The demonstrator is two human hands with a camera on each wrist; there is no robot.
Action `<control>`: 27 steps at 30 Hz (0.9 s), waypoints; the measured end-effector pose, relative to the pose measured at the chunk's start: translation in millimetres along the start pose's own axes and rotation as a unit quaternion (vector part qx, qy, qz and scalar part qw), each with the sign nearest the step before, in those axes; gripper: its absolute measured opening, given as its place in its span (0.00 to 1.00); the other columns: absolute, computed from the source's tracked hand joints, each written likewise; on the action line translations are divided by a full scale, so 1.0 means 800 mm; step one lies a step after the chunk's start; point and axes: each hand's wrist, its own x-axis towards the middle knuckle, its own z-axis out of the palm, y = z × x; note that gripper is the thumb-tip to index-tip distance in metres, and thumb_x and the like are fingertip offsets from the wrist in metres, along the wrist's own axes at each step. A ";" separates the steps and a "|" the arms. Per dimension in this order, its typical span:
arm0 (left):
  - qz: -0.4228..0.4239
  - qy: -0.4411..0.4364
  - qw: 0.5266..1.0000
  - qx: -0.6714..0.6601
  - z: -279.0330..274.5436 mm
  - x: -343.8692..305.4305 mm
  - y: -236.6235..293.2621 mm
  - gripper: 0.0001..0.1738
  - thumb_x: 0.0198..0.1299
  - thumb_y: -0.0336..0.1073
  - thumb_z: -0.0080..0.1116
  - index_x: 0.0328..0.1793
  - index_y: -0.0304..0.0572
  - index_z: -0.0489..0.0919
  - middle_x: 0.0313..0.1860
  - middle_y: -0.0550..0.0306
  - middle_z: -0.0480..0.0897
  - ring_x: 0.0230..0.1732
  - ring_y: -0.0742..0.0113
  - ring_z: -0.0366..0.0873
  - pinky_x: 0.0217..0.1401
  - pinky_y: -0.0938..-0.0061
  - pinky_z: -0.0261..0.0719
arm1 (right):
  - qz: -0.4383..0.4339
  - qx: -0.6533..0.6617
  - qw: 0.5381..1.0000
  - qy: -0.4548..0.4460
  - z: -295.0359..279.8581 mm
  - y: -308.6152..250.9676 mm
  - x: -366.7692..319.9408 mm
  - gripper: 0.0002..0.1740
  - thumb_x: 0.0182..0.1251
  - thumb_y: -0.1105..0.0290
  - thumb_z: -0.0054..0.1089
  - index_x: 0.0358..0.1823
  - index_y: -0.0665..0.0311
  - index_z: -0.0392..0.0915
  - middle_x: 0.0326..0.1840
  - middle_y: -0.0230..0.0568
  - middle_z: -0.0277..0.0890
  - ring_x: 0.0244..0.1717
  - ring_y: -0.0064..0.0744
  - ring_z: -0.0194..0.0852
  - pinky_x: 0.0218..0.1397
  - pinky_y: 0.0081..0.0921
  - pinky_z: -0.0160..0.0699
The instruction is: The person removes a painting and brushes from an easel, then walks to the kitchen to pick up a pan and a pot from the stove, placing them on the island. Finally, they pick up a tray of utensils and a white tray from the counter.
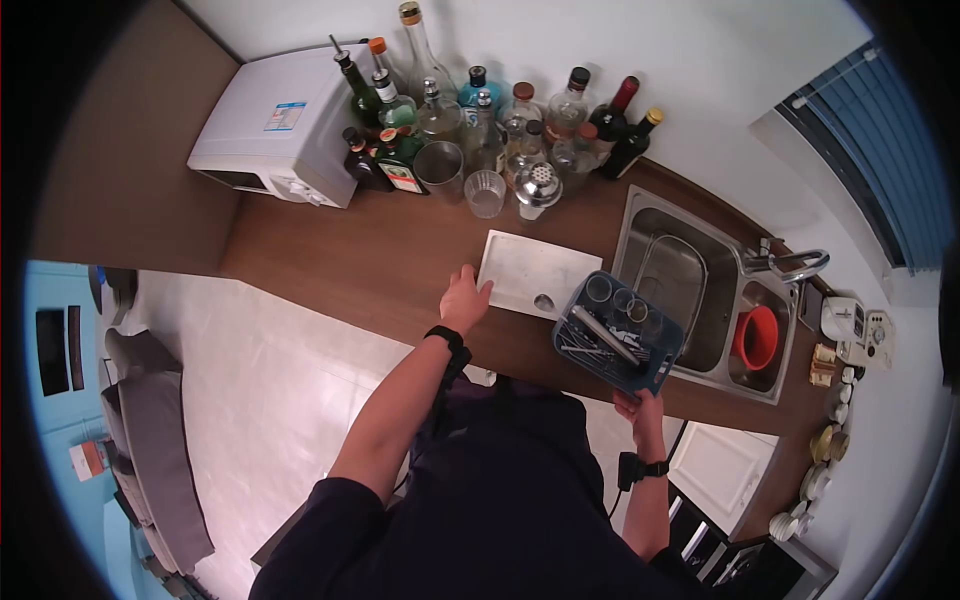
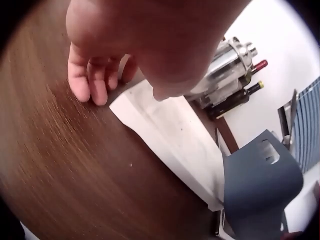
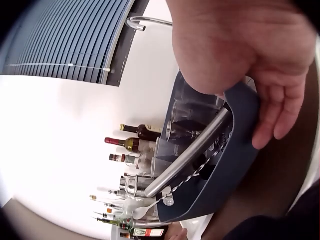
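A blue-grey basket (image 1: 664, 372) holding glasses, a metal cylinder (image 1: 604, 335) and bar tools stands at the counter's front edge, beside the sink. My right hand (image 1: 640, 408) grips its near end; in the right wrist view the fingers of the hand (image 3: 245, 55) lie along the outside of the basket wall (image 3: 220, 185). A white rectangular tray (image 1: 535, 270) lies left of the basket, close against it. My left hand (image 1: 465, 300) is at the tray's left end, and in the left wrist view its fingers (image 2: 97, 82) hang relaxed beside the tray (image 2: 172, 135); whether the thumb touches it is unclear.
Behind the tray stand several bottles (image 1: 398, 160), glasses (image 1: 486, 193) and a shaker (image 1: 537, 190). A white microwave (image 1: 270, 125) is at the back left. Right of the basket is a steel sink (image 1: 700, 345) with a faucet (image 1: 800, 262) and a red bowl (image 1: 757, 338).
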 end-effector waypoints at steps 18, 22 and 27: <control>-0.170 0.018 0.938 -0.302 -0.098 -0.231 -0.194 0.18 0.62 0.33 0.44 0.57 0.35 0.62 0.23 0.56 0.76 0.18 0.74 0.70 0.18 0.80 0.68 | -0.001 -0.094 0.990 -0.105 0.038 -0.032 0.021 0.20 0.58 0.71 0.39 0.52 0.67 0.65 0.36 0.49 0.79 0.32 0.36 0.81 0.35 0.26 0.80; -0.259 0.113 0.889 -0.361 -0.105 -0.325 -0.216 0.18 0.63 0.33 0.44 0.58 0.38 0.60 0.21 0.60 0.74 0.15 0.78 0.65 0.16 0.81 0.62 | 0.006 -0.162 0.971 -0.177 0.091 -0.044 0.011 0.17 0.60 0.70 0.39 0.50 0.67 0.66 0.37 0.49 0.79 0.34 0.35 0.80 0.36 0.26 0.79; -0.373 0.238 0.811 -0.383 -0.119 -0.457 -0.202 0.18 0.62 0.34 0.47 0.58 0.40 0.62 0.22 0.62 0.72 0.18 0.78 0.66 0.18 0.82 0.65 | 0.034 -0.252 0.923 -0.288 0.167 -0.054 -0.025 0.17 0.60 0.71 0.39 0.51 0.65 0.64 0.36 0.49 0.79 0.33 0.34 0.80 0.35 0.26 0.79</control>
